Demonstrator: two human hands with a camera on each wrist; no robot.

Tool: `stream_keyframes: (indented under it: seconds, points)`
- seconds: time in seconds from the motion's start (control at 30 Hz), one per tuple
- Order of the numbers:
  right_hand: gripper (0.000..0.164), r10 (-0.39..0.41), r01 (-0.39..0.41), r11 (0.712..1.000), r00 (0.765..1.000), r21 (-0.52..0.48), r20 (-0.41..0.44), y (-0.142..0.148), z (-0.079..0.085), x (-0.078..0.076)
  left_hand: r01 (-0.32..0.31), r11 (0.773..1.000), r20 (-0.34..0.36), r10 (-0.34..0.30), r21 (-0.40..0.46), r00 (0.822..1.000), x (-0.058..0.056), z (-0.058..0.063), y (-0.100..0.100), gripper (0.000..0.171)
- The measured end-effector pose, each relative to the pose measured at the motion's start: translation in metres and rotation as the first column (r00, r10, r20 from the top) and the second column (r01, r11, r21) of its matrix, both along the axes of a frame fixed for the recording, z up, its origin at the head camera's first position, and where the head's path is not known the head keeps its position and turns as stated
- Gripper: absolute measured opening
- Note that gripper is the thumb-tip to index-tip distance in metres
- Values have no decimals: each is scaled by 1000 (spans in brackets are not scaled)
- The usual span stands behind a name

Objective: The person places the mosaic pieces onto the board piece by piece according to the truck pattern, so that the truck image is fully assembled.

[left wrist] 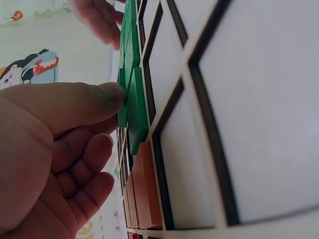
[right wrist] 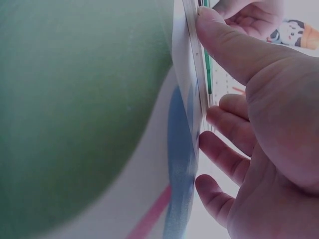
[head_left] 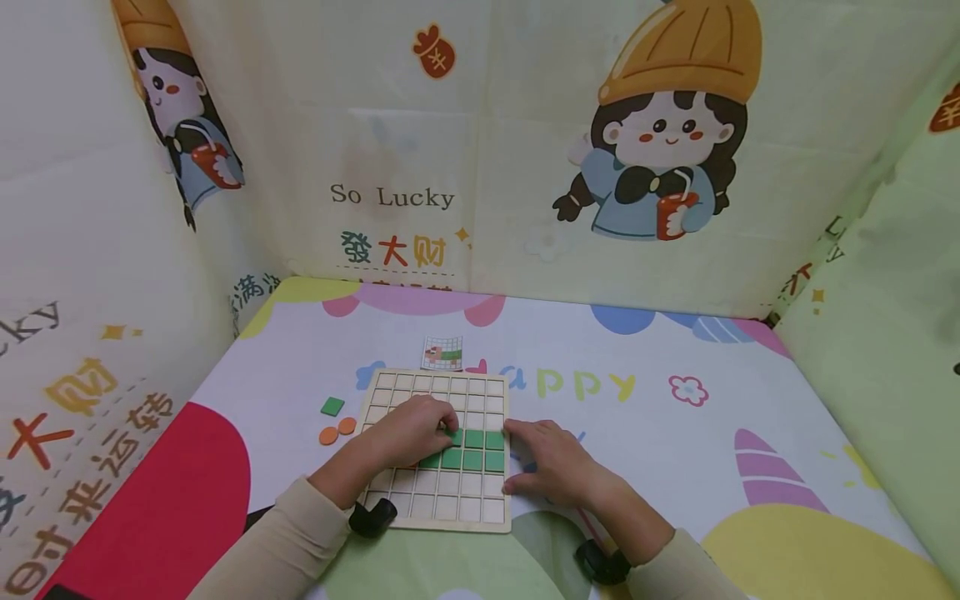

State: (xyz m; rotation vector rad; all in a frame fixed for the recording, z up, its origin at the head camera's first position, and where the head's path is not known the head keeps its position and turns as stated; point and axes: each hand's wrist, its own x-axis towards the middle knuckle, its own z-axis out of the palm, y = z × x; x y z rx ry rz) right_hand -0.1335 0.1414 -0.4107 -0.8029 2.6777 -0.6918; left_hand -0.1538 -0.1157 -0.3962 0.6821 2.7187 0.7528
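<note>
A wooden grid board [head_left: 470,510] lies on the table, with green square tiles [head_left: 474,460] in two of its middle rows. My left hand [head_left: 408,432] is over the board and pinches a green tile [left wrist: 121,118] between thumb and index finger, at the left end of the upper green row. Orange tiles [left wrist: 148,191] sit in the grid below it in the left wrist view; from the head they are mostly hidden by that hand. My right hand [head_left: 558,460] touches the board's right edge with thumb and fingertips, fingers extended and spread.
Left of the board lie a loose green tile [head_left: 332,406] and two round orange pieces [head_left: 337,431]. Behind it is a small picture card [head_left: 442,353] with a gridded pattern. Printed cloth walls [head_left: 517,275] enclose the table at the back and sides.
</note>
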Motion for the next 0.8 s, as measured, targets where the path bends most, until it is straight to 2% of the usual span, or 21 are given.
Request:
stream_keyframes:
  seconds: [0.8]
  points:
    - [81, 19, -20, 999, 1000, -27, -16, 0, -1, -1, -8, 1000, 23, 8, -13, 1000, -3, -1, 2, 12]
